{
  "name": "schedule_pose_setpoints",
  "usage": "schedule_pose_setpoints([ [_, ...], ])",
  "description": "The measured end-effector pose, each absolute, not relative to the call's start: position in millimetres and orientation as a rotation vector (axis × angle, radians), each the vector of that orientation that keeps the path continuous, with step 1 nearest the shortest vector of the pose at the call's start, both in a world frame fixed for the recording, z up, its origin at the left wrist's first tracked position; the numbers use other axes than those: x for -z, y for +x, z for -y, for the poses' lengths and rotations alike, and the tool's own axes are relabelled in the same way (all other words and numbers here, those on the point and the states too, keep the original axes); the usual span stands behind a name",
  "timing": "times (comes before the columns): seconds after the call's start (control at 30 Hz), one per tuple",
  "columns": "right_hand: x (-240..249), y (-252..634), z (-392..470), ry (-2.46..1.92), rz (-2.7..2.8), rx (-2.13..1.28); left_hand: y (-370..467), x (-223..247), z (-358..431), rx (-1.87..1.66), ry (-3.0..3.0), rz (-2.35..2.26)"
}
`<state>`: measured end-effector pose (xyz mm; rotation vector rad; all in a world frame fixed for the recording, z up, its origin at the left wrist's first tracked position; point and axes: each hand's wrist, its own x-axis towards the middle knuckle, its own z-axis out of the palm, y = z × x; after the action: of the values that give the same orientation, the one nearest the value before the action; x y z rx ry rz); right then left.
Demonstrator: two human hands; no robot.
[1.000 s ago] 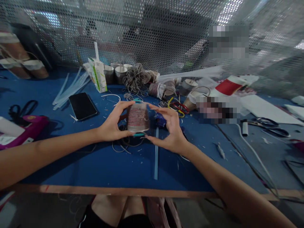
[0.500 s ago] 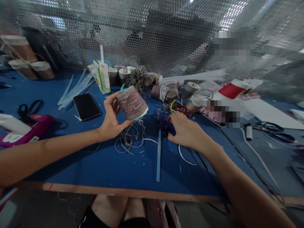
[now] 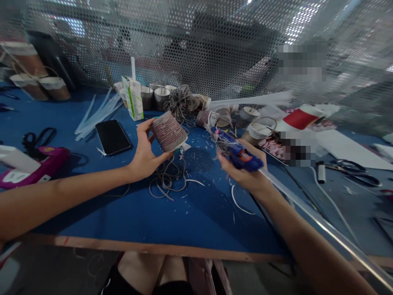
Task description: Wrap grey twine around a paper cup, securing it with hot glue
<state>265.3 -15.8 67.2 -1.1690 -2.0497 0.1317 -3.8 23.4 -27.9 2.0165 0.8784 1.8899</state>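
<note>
Two-handed, gripping cord-wrapped cup (image 3: 169, 132) in left hand (image 3: 145, 159) and glue gun (image 3: 242, 155) in right hand (image 3: 250, 180), risking smeared windings (image 3: 172, 126) or burnt fingers (image 3: 163, 157) if swinging nozzle (image 3: 212, 130) too close

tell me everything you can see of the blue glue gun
The glue gun looks like glossy blue plastic with an orange patch on its body. Pale, stringy strands cling around its front, blurring the nozzle. A long clear stick extends from its rear. The right hand holds it above the blue tabletop, front pointing away and leftward.
</note>
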Motion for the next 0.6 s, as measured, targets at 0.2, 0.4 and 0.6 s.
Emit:
schedule_pose_setpoints([
  [0.2,-62.6,253.6,29.2,-1.109,2.14,-0.38,-3.3,28.6,-24.2,-1.894,1.991,-0.873],
  [0.4,-59.8,248.0,27.0,-1.138,2.197,-0.493,-4.7,27.9,-23.1,-1.872,2.008,-0.896],
  [0.6,-63.0,245.5,27.8,-1.1,2.189,-0.559,-5.1,25.5,-21.3,-1.844,2.028,-0.873],
])
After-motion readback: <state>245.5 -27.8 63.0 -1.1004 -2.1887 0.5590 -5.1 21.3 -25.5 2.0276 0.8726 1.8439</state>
